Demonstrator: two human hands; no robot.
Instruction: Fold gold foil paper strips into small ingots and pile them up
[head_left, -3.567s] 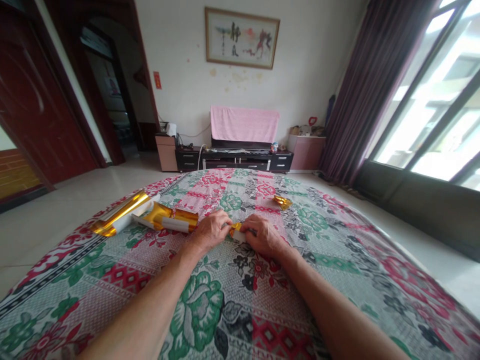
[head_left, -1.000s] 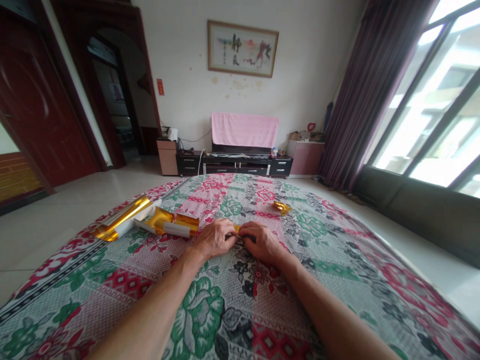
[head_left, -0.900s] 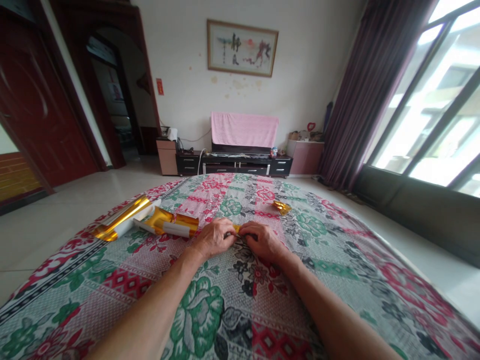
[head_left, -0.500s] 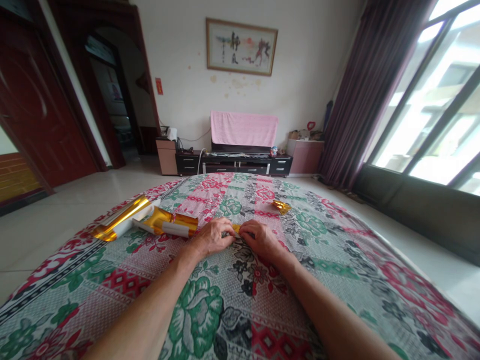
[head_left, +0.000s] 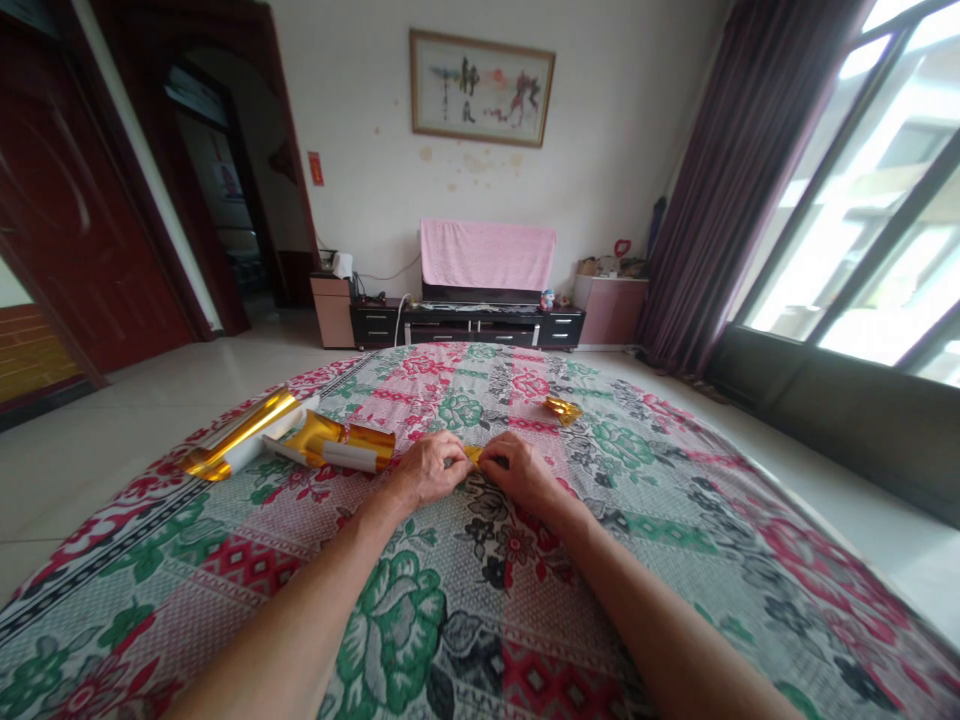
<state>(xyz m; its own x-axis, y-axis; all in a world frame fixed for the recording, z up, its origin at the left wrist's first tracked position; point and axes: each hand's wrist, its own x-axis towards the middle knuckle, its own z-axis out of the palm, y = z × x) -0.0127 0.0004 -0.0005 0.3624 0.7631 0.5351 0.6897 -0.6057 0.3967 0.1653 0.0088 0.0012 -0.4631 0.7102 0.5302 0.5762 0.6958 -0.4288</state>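
Note:
Both hands meet over the middle of the patterned tablecloth point(head_left: 405, 620). Between them shows a small piece of gold foil paper point(head_left: 473, 454), mostly covered by the fingers. My left hand point(head_left: 433, 468) pinches its left side, fingers curled. My right hand point(head_left: 517, 468) grips the right side between thumb and fingers. To the left of my left hand lie curled sheets of gold foil paper point(head_left: 360, 440) with white backs, one of them a longer roll point(head_left: 255, 425). Beyond my right hand sits a folded gold foil piece point(head_left: 562, 410).
The round table's edge curves on both sides. Across the floor stands a black TV cabinet point(head_left: 465, 325) with a pink cloth point(head_left: 487, 252) over the screen. A purple curtain point(head_left: 720, 190) and a window are on the right. Red doors point(head_left: 82, 220) are on the left.
My two hands have shifted slightly apart, and a little more of the gold foil shows between them. The other foil pieces have stayed in place.

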